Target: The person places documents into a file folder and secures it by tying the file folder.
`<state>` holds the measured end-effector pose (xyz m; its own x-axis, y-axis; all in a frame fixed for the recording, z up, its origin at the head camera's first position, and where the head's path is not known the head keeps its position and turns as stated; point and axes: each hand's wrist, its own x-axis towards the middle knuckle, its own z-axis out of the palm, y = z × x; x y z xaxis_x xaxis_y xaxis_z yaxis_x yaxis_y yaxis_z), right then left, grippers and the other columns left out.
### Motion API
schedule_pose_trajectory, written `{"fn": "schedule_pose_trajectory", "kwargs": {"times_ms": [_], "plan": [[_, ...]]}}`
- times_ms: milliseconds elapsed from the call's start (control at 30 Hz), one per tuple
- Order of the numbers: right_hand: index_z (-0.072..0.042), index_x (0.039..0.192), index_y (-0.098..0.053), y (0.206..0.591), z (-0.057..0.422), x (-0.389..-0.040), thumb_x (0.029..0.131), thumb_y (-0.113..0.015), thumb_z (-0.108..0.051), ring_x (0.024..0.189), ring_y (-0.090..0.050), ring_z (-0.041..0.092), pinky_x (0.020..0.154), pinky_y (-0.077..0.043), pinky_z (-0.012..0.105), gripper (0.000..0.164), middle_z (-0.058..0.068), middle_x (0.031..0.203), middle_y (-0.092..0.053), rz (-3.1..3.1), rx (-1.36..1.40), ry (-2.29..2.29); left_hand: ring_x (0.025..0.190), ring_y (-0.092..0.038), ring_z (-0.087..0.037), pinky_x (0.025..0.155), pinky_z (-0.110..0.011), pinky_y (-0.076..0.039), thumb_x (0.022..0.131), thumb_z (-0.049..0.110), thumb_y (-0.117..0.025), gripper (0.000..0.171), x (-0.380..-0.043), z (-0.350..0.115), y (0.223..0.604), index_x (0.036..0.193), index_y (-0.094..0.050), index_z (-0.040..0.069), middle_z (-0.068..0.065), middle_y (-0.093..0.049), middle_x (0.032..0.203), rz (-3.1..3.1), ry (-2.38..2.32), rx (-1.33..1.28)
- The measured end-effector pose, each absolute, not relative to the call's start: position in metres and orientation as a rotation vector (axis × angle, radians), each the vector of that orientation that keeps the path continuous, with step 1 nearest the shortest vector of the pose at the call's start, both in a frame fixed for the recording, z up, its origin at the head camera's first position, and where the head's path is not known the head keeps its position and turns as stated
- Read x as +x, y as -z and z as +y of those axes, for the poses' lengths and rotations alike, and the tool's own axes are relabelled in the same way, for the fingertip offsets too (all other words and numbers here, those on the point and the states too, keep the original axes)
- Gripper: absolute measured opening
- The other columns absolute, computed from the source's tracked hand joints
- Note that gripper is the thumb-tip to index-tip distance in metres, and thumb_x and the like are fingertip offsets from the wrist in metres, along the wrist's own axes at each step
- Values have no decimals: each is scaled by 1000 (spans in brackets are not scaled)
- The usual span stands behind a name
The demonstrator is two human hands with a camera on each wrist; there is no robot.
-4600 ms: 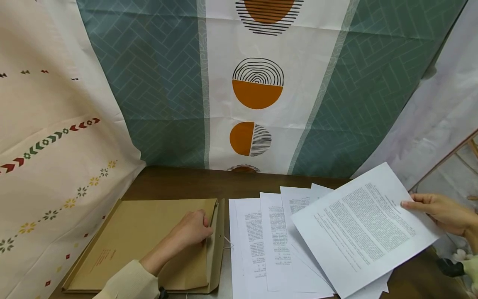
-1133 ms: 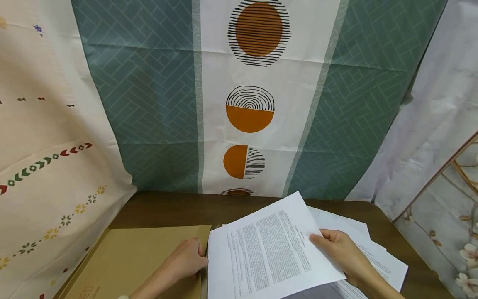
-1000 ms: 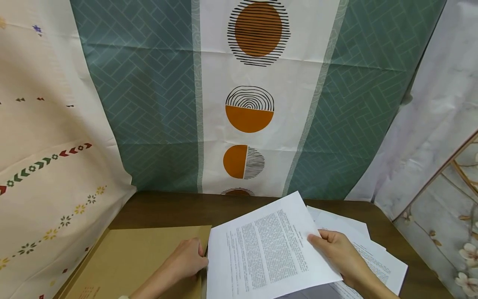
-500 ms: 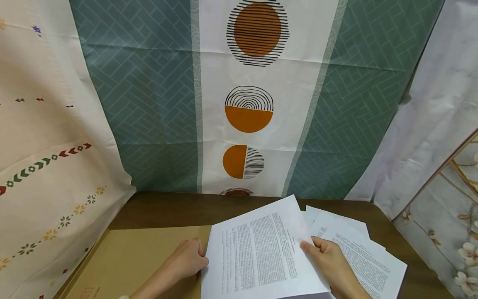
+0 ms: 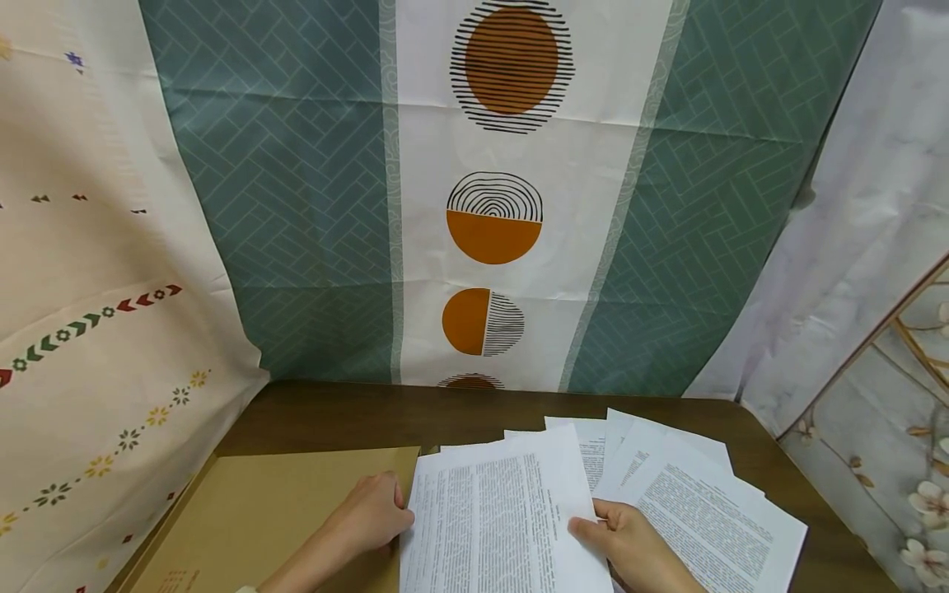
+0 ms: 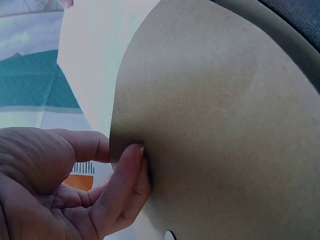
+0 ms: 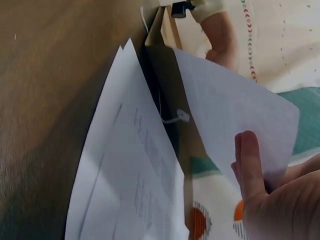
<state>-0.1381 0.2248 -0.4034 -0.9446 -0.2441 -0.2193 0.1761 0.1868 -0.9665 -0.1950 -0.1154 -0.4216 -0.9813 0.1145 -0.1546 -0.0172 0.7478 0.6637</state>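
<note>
A brown kraft document envelope [image 5: 282, 511] lies at the lower left in the head view. My left hand [image 5: 369, 515] pinches its right-hand edge; the left wrist view shows thumb and fingers on either side of the kraft flap [image 6: 210, 100]. My right hand [image 5: 630, 543] grips a printed paper sheet [image 5: 489, 511] by its right edge. The sheet's left side reaches to the envelope's opening, beside my left fingertips. From the right wrist view, the held paper [image 7: 235, 100] overlaps the envelope's mouth, and a white string [image 7: 172, 120] hangs from the envelope.
Several loose printed sheets [image 5: 712, 511] lie fanned out on the dark wooden table [image 5: 334, 416], under and right of the held paper. Patterned cloth [image 5: 319, 206] hangs behind the table, and a pale embroidered cloth [image 5: 111, 346] borders it at left.
The right hand has brought the held sheet leftward and down from the right side to the envelope, uncovering more loose papers behind it. The left hand keeps its pinch on the envelope's edge.
</note>
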Motion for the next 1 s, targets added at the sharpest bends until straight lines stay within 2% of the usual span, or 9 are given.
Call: {"fn": "schedule_pose_trajectory", "kwargs": {"times_ms": [233, 500, 767, 1000], "plan": [[9, 129, -62, 408, 210, -138, 102, -60, -17, 85, -77, 30, 66, -59, 30, 37, 14, 107, -77, 2120, -72, 1748, 46, -58, -18, 50, -29, -45, 83, 3, -71, 19, -193, -118, 421, 81, -52, 5, -10, -54, 73, 2770, -1088, 134], [8, 119, -66, 413, 190, -142, 102, -59, -13, 86, -77, 31, 72, -62, 37, 28, 15, 106, -76, 2080, -119, 1757, 47, -58, -19, 50, -29, -46, 83, 3, -71, 19, -194, -117, 420, 82, -52, 5, -11, -53, 74, 2756, -1088, 121], [9, 109, -69, 418, 161, -150, 99, -58, -7, 84, -76, 28, 68, -61, 34, 21, 17, 101, -77, 2088, -271, 1761, 45, -58, -19, 50, -30, -48, 83, 2, -70, 18, -193, -117, 420, 81, -52, 5, -11, -53, 73, 2764, -1102, 130], [7, 102, -69, 416, 147, -153, 99, -62, -7, 82, -76, 27, 66, -61, 35, 16, 14, 96, -77, 2158, -294, 1693, 45, -58, -18, 48, -28, -45, 82, 3, -72, 20, -193, -117, 420, 80, -53, 5, -10, -53, 72, 2772, -1085, 125]]}}
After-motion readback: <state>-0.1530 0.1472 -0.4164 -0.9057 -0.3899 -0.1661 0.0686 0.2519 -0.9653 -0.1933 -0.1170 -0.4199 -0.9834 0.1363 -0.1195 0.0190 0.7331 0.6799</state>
